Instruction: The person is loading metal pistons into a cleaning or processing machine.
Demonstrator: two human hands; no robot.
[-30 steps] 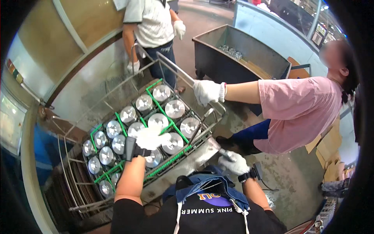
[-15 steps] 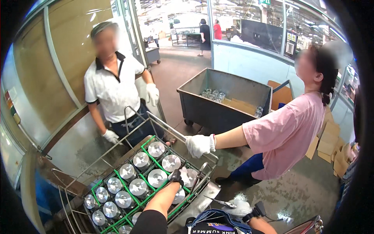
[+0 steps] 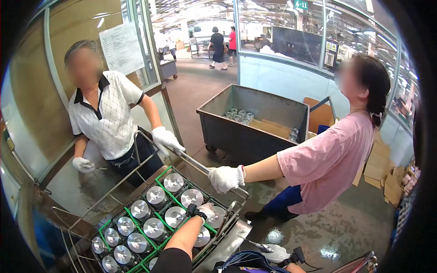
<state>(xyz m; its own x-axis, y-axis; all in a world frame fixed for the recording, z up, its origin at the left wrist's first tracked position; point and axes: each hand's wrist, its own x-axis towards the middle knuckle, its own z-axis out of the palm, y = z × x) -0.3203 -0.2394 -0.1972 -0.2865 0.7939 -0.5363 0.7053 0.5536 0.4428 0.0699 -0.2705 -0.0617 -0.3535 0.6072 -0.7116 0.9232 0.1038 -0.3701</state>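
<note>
Since before, left hand (image 3: 205, 212) farther over crate (image 3: 136, 217).

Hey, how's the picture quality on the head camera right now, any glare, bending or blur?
Head view: fisheye bends the grey metal bin and the window frames toward a black rim; ceiling lights glare off the round shiny metal parts in the green wire crate and off the wet floor; the white-gloved left hand is sharp; the white-gloved right hand sits low at the edge.
</note>
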